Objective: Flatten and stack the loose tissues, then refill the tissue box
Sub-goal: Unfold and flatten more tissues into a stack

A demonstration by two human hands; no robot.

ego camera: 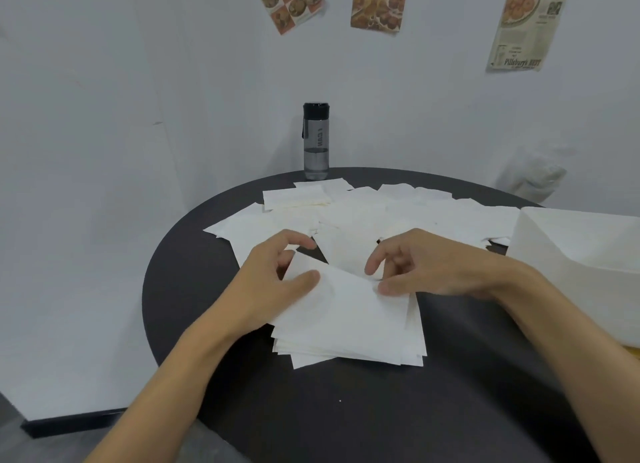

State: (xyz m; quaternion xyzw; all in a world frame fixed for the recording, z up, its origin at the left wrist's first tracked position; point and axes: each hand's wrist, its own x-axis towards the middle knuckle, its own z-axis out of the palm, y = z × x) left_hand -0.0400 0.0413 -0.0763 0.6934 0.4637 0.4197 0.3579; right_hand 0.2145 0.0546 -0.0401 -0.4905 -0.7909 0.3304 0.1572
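A stack of flattened white tissues [349,327] lies on the round black table [346,410] in front of me. My left hand [273,282] pinches the far left corner of the top tissue between thumb and fingers. My right hand [422,265] pinches the same tissue's far right corner. Several loose white tissues [381,213] lie spread over the far half of the table. A white tissue box [581,265] stands at the table's right edge.
A dark water bottle [316,140] stands at the table's far edge against the white wall. Paper posters [377,4] hang on the wall above. A crumpled white bag [533,175] sits behind the table at the right.
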